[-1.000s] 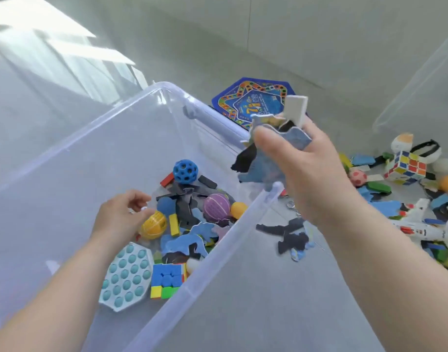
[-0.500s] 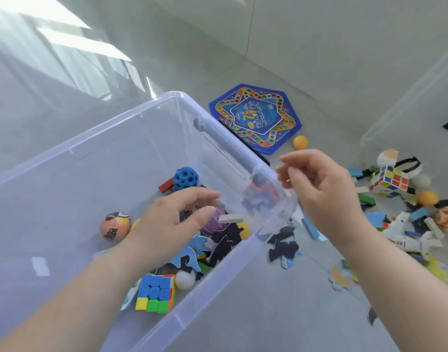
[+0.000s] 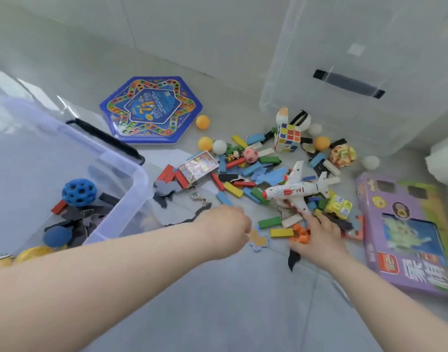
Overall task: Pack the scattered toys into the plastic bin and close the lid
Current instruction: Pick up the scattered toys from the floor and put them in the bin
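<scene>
Touching orange toy (image 3: 299, 233), right hand (image 3: 319, 236) fingers spread; left hand (image 3: 224, 231) fingers hidden, unclear.

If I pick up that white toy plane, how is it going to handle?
The toy plane looks like hard moulded plastic, so probably stiff and light for its size. Its thin wings and tail may be fragile; the body seems the safer grip. It rests on loose blocks, which may scatter as it lifts.

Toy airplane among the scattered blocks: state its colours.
The plastic toy airplane is white with red-orange markings; the head view shows it best.
</scene>
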The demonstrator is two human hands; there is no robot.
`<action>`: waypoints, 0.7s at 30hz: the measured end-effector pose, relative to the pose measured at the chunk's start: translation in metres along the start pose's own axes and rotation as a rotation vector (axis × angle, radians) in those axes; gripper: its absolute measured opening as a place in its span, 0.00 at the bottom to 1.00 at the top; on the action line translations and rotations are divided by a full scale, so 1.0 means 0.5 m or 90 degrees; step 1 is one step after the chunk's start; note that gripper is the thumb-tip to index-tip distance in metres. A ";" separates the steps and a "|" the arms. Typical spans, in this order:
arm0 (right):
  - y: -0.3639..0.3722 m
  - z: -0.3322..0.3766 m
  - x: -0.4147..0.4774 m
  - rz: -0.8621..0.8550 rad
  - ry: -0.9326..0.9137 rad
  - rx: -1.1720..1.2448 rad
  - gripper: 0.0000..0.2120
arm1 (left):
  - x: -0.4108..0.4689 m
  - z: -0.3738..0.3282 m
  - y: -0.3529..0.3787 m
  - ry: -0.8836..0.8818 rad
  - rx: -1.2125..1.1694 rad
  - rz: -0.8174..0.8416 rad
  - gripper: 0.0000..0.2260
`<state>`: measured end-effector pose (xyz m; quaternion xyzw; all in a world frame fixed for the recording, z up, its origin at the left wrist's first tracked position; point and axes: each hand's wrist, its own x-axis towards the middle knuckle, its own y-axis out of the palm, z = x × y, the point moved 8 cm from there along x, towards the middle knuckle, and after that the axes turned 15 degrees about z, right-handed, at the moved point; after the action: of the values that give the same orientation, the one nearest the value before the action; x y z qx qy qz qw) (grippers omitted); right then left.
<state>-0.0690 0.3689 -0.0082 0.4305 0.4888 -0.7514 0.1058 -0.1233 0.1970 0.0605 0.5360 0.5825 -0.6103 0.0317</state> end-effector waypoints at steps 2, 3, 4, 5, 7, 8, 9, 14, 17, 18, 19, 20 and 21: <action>0.025 -0.028 0.015 0.028 0.004 0.029 0.40 | 0.078 0.035 0.033 -0.096 0.075 0.006 0.16; 0.032 -0.040 0.023 0.033 0.007 0.034 0.41 | 0.103 0.057 0.046 -0.136 0.043 -0.004 0.18; 0.034 -0.050 0.029 0.032 0.009 0.029 0.41 | 0.115 0.081 0.061 -0.176 -0.039 -0.018 0.22; 0.033 -0.054 0.033 0.030 0.005 0.024 0.41 | 0.115 0.105 0.075 -0.217 -0.126 -0.029 0.27; 0.030 -0.048 0.044 0.017 -0.021 0.017 0.39 | 0.106 0.156 0.098 -0.298 -0.226 -0.063 0.33; 0.029 -0.041 0.046 0.009 -0.033 0.002 0.38 | 0.105 0.180 0.109 -0.331 -0.258 -0.071 0.35; 0.030 -0.032 0.047 0.000 -0.042 -0.024 0.37 | 0.104 0.199 0.120 -0.356 -0.293 -0.067 0.38; 0.042 -0.005 0.053 -0.028 -0.067 -0.082 0.33 | 0.112 0.225 0.149 -0.364 -0.364 -0.060 0.44; 0.042 -0.005 0.051 -0.048 -0.080 -0.051 0.26 | 0.109 0.223 0.138 -0.335 -0.311 -0.117 0.37; 0.042 -0.005 0.050 -0.054 -0.083 -0.049 0.24 | 0.111 0.220 0.136 -0.323 -0.300 -0.120 0.35; 0.042 -0.005 0.048 -0.059 -0.084 -0.050 0.23 | 0.113 0.218 0.137 -0.318 -0.300 -0.115 0.33; 0.042 -0.005 0.047 -0.064 -0.084 -0.050 0.22 | 0.116 0.218 0.139 -0.319 -0.313 -0.105 0.33; 0.042 -0.005 0.045 -0.069 -0.084 -0.045 0.21 | 0.119 0.221 0.142 -0.326 -0.338 -0.094 0.33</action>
<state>-0.0691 0.3664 -0.0390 0.3488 0.5299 -0.7649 0.1122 -0.1697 0.1266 -0.0566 0.2959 0.7307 -0.5529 0.2697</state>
